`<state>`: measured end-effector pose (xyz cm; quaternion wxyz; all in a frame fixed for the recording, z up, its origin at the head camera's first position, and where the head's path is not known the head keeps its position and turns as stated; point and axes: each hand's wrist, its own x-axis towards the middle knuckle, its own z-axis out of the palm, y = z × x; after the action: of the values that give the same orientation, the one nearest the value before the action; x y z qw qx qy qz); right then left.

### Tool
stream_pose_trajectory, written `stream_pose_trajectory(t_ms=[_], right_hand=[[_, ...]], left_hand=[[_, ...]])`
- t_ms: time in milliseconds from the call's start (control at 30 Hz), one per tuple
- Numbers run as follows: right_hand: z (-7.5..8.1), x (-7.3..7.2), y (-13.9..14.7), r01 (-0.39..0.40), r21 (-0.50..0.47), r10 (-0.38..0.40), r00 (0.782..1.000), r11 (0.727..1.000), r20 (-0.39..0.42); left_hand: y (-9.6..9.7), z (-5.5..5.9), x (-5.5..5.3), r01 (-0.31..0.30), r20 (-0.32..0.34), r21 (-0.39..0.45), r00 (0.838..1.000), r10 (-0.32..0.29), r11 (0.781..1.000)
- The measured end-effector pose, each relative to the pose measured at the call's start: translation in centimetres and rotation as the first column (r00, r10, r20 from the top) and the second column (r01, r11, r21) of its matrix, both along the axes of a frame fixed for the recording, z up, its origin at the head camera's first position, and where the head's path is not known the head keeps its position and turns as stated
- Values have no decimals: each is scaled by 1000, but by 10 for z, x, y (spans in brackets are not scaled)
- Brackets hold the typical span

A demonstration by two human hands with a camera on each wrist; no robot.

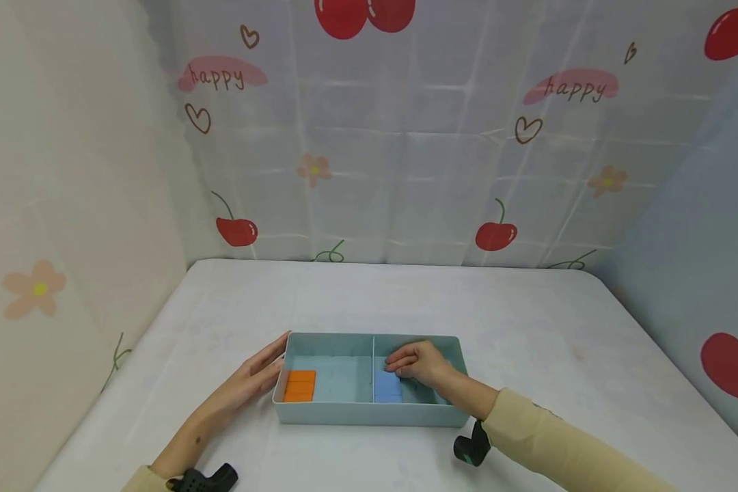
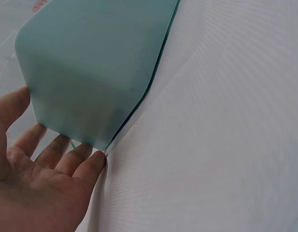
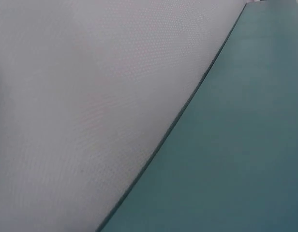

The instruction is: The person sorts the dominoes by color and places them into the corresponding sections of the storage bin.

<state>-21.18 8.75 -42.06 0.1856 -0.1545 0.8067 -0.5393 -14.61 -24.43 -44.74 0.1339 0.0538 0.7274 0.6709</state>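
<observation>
A pale blue-green box (image 1: 326,414) with a divider (image 1: 373,369) stands on the white table. Flat orange blocks (image 1: 299,386) lie in the front left corner of its left compartment. Flat blue blocks (image 1: 388,388) sit beside the divider in the right compartment. My left hand (image 1: 255,376) rests its extended fingers against the box's left end; the left wrist view shows the fingertips touching the end wall (image 2: 76,104). My right hand (image 1: 422,363) reaches into the right compartment, bent fingertips at the far edge of the blue blocks. Whether it pinches one is hidden.
The white tabletop (image 1: 393,294) surrounds the box. Behind it hangs a curtain (image 1: 400,150) printed with cherries and hearts. Both wrists wear black camera mounts. The right wrist view shows only the box's outer wall (image 3: 226,145) and table surface.
</observation>
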Motion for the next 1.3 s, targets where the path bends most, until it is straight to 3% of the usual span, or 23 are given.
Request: stream_pose_trajectory(t_ms=[300, 567, 733, 967, 1167, 1300], right_hand=[[0, 0, -1, -64, 102, 80, 984, 993, -159], [-3, -2, 0, -76, 143, 104, 975, 987, -197], [-4, -3, -1, -67, 176, 107, 968, 982, -226], [0, -4, -5, -133, 131, 157, 968, 982, -197], [17, -2, 4, -185, 73, 194, 968, 980, -157], [29, 5, 16, -220, -17, 216, 968, 975, -130]], left_hand=[[1, -1, -1, 13, -2, 6, 1000, -13, 1000], [2, -1, -3, 12, 17, 4, 1000, -12, 1000], [2, -1, -4, 28, -4, 7, 1000, -28, 1000], [-4, -3, 0, 19, 4, 9, 1000, -19, 1000], [-2, -2, -4, 23, 5, 11, 1000, -23, 1000], [-3, -2, -3, 33, 9, 21, 999, -34, 999]])
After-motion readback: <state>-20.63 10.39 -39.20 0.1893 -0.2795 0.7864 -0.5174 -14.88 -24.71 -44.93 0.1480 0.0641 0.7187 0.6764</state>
